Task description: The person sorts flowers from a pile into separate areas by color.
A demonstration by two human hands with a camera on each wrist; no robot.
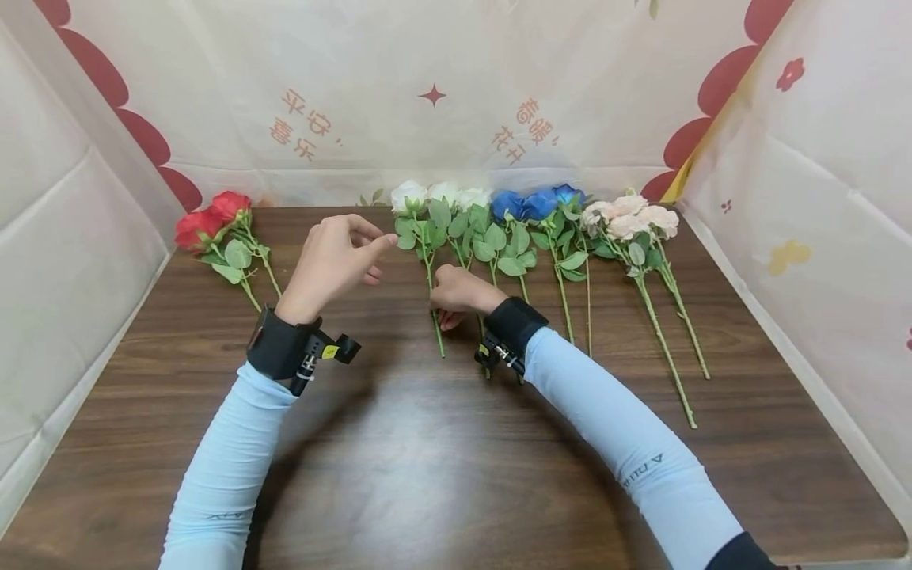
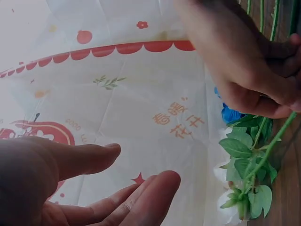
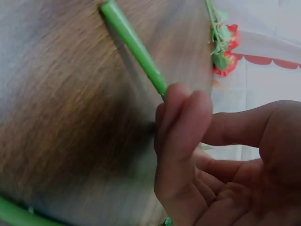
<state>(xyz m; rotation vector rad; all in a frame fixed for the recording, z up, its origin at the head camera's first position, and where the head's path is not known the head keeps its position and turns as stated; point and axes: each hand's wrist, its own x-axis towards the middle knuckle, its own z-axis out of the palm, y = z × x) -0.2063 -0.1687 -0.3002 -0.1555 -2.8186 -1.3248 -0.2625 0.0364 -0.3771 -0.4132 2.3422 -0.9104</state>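
Note:
My right hand pinches the green stem of the leftmost white rose partway down. In the right wrist view, my right fingers close round the stem, and its cut end points to the upper left. My left hand hovers between the red roses and the white ones, holding nothing. In the left wrist view, the thumb and fingers of that hand stand apart. Two more white roses lie beside the pinched one; my right hand and wrist partly cover their stems.
Blue roses lie right of the white ones, with pale pink roses farther right. Flower heads line the back edge of the brown wooden table. Printed cloth walls close off the back and both sides.

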